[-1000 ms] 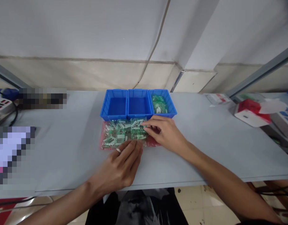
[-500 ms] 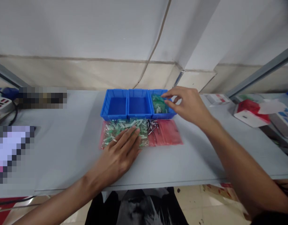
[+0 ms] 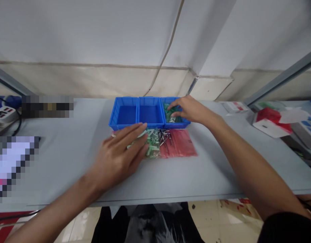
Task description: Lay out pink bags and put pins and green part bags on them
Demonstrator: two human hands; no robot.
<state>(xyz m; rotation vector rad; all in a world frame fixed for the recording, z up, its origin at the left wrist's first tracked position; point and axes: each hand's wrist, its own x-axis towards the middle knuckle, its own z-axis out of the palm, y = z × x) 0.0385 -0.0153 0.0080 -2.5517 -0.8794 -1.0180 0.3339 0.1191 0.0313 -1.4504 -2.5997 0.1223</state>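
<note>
Three joined blue plastic bins [image 3: 150,113] stand in a row on the table. My right hand [image 3: 189,109] reaches into the right bin [image 3: 184,113], its fingertips on a heap of small green packets [image 3: 171,113]. Just in front of the bins lies a flat pink plastic bag [image 3: 179,144], carrying a spread of green-and-white parts [image 3: 152,145] and several dark metal pins [image 3: 164,136]. My left hand [image 3: 118,155], slightly blurred, lies spread over the bag's left part and hides most of that side. Its fingers are apart, and I see nothing held.
The grey table [image 3: 208,175] runs across the view, with its front edge near my body. A power strip [image 3: 3,114] sits at the far left, with two pixelated objects nearby. A red-and-white box [image 3: 270,125] lies at the right, below a white wall.
My right hand has dropped from above the right bin down into it. My left hand has slid up and left across the bag, covering more of the green-and-white parts.
</note>
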